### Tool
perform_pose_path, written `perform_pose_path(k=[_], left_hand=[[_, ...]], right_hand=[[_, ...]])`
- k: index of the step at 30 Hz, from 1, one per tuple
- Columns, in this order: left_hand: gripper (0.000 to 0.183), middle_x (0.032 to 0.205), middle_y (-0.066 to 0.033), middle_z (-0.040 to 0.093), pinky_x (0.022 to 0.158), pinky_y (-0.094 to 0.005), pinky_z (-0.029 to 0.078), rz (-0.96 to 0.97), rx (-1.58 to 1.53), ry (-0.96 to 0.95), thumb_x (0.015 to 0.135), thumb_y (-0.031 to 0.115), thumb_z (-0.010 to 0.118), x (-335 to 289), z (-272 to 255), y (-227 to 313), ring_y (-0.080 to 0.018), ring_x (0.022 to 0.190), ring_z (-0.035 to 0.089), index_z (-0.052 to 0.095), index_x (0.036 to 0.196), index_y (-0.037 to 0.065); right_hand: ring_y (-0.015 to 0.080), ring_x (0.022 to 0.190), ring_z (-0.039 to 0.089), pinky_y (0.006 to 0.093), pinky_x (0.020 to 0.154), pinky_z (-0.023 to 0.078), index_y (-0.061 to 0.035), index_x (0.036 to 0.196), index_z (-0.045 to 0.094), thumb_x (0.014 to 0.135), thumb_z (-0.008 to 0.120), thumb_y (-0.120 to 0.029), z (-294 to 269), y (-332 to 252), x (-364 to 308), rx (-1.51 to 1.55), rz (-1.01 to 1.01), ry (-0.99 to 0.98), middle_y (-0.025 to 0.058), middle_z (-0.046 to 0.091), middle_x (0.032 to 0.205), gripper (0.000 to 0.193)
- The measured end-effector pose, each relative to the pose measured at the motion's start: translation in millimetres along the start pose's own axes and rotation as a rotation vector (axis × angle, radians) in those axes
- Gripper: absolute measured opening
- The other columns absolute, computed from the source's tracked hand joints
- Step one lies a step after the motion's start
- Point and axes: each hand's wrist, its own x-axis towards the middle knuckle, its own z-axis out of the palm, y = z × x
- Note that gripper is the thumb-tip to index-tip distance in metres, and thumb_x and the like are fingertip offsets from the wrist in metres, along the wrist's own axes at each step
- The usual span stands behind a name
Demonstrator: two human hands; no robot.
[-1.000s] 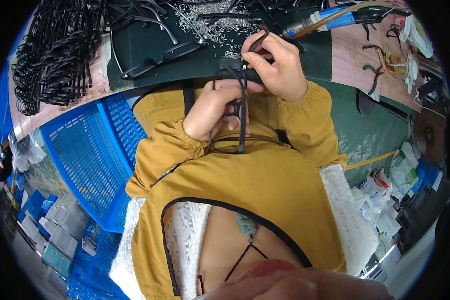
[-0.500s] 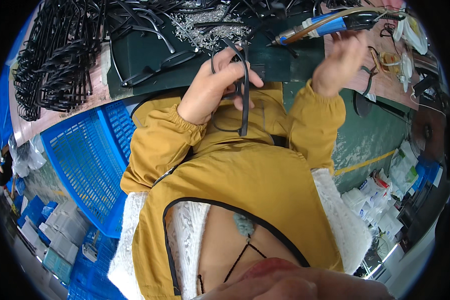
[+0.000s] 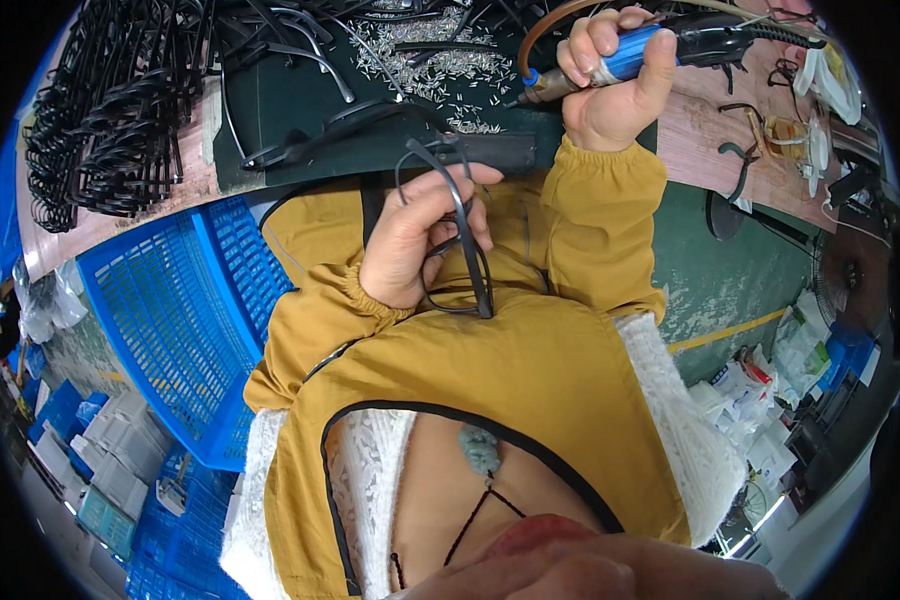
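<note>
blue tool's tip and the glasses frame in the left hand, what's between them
In the head view: dark green mat, a black block, then an extended finger of the left hand.

In front of you, the surface [image 3: 705, 130] has a pinkish, wood-look top, partly covered by a dark green mat [image 3: 285, 100]. The floor [image 3: 705, 260] to your right is green and scuffed, crossed by a yellow stripe [image 3: 728, 332]. A fan [image 3: 838, 270] stands in the dim area near the right rim, with white plastic bags [image 3: 765, 435] piled nearby. At your left you have a blue slatted basket [image 3: 160, 310]; farther down are pale boxes [image 3: 120, 440] and blue crates [image 3: 175, 555]. Clear bags [image 3: 50, 312] bunch near the left rim. A bright strip of light [image 3: 772, 510] shows at lower right.
</note>
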Motion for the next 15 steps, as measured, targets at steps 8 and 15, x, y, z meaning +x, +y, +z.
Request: perform_pose_path(k=[8, 15], left_hand=[[0.026, 0.075, -0.0036, 0.067, 0.050, -0.0245, 0.051, -0.218, -0.196, 0.114, 0.101, 0.032, 0.069, -2, 3, -25, -0.0174, 0.064, 0.069, 0.059, 0.120, 0.017], [0.027, 0.074, -0.0027, 0.065, 0.051, -0.0251, 0.048, -0.279, -0.328, -0.024, 0.102, 0.032, 0.066, 0, 3, -28, -0.0148, 0.058, 0.063, 0.057, 0.122, 0.016]], right_hand=[[0.0124, 0.060, 0.050, 0.0254, 0.049, 0.037, -0.0158, 0.115, 0.059, 0.098, 0.060, -0.055, 28, -15, -57, 0.012, 0.073, 0.018, 0.0013, 0.054, 0.079, 0.043], [0.0161, 0.062, 0.056, 0.0284, 0.052, 0.043, -0.0119, 0.121, 0.055, 0.095, 0.072, -0.048, 49, -12, -82, -0.005, 0.058, -0.048, 0.0057, 0.059, 0.081, 0.048]])
